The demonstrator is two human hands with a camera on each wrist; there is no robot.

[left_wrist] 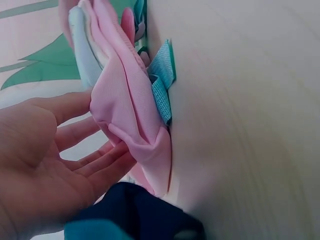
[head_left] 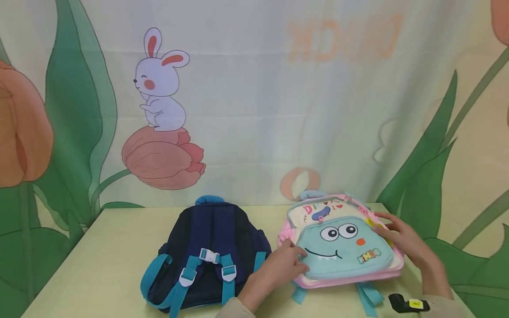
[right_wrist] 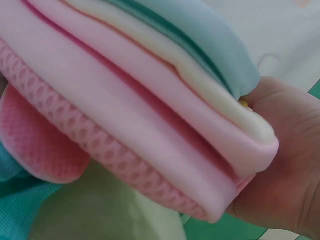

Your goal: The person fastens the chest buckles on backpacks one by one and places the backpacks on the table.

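Note:
A child's backpack [head_left: 342, 247] with a light blue cartoon-face front, white top and pink sides lies face up at the right of the table. My left hand [head_left: 280, 265] holds its left side; in the left wrist view the thumb and fingers of that hand [left_wrist: 55, 155] bend around the pink side panel [left_wrist: 125, 105]. On the opposite edge, my right hand [head_left: 409, 240] grips the bag's right side. The right wrist view shows the palm [right_wrist: 280, 165] against a pink corner, with the fingertips hidden behind the bag. Teal straps [head_left: 370, 298] stick out from underneath.
A dark navy backpack [head_left: 214, 229] lies to the left, its straps and white buckle [head_left: 209, 256] facing up. Both bags are on a pale yellow table [head_left: 99, 265]. Behind it hangs a curtain [head_left: 246, 110] printed with a rabbit and tulips.

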